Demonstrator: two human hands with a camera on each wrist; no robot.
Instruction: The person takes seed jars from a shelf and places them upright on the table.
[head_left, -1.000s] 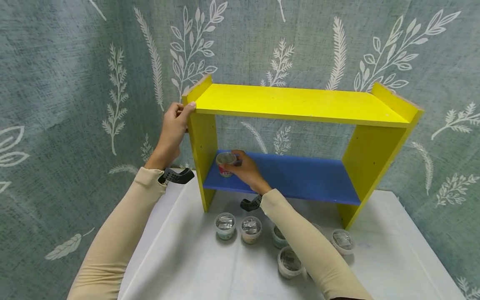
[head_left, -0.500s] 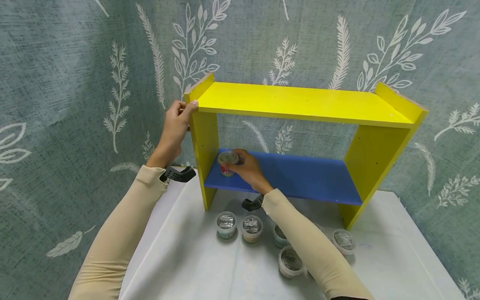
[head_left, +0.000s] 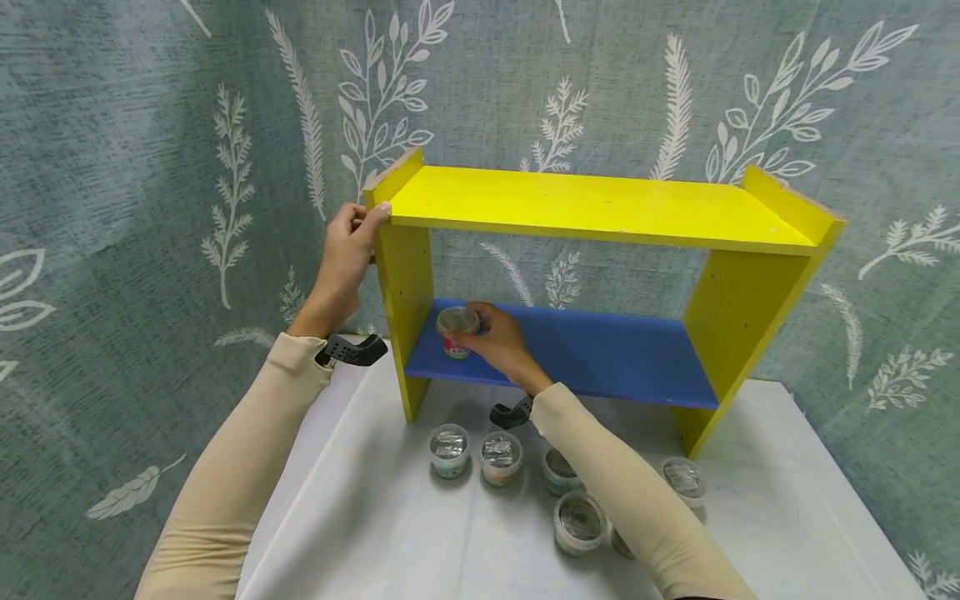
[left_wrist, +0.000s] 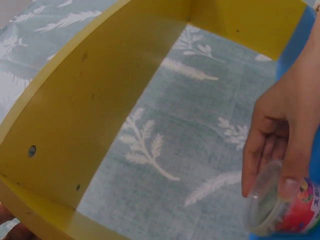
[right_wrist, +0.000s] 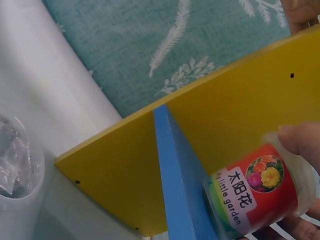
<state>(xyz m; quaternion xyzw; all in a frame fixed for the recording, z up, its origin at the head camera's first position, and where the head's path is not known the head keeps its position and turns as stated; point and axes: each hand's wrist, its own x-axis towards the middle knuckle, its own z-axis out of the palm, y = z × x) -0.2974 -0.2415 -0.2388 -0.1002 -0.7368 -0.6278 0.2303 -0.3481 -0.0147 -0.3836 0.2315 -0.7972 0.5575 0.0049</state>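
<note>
A small clear plastic cup [head_left: 454, 320] with a lid and a red flower label [right_wrist: 265, 182] stands near the left end of the blue shelf board [head_left: 600, 354]. My right hand [head_left: 508, 343] grips it by the upper part, thumb in front and fingers around the far side. In the right wrist view the cup's base meets the blue board. My left hand [head_left: 347, 254] holds the upper left corner of the yellow shelf unit [head_left: 585, 200], thumb at the front edge and fingers outside the side panel. Those fingers are mostly hidden in the left wrist view.
Several similar lidded cups stand on the white table before the unit, among them a left one [head_left: 448, 450], a peach-toned one [head_left: 500, 458], a nearer one [head_left: 579, 523] and a right one [head_left: 684, 479]. My right sleeve covers part of this group. Patterned cloth [head_left: 150, 208] hangs behind.
The cup in my right hand has shifted slightly right and toward the front of the blue board. My left hand keeps its hold on the corner. The head view sways a little.
</note>
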